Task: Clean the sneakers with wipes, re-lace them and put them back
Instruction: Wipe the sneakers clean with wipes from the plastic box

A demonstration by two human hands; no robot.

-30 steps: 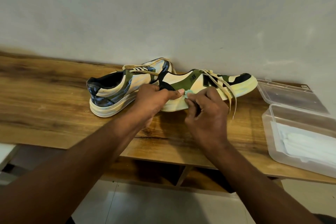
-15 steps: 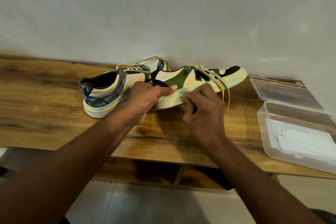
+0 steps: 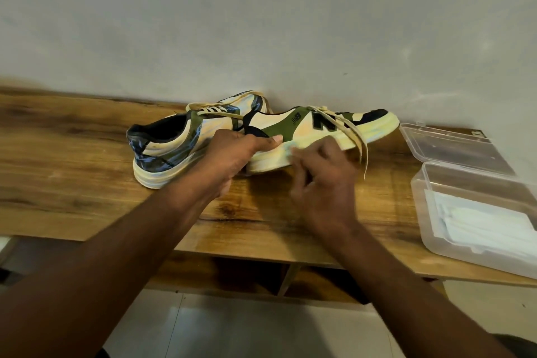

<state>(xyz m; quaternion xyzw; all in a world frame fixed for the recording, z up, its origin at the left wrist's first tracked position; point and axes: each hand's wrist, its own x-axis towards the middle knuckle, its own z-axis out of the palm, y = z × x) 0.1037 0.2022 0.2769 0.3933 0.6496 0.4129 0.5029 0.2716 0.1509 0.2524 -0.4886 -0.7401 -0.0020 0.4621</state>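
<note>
Right hand [image 3: 322,180] slid down rubber midsole, blurred, grip unclear, left hand [image 3: 232,154] grasping sneaker [image 3: 305,134] heel

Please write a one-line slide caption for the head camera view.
Left hand holds the green sneaker by its heel while the right hand rubs a wipe along its sole.

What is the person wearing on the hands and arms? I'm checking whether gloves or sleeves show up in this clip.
Nothing is worn: the left hand and right hand are bare, with no gloves, rings, watch or bands visible. Both forearms are uncovered up to the frame's edge, so no sleeve shows. The right hand is motion-blurred, so small details there cannot be told.
</note>
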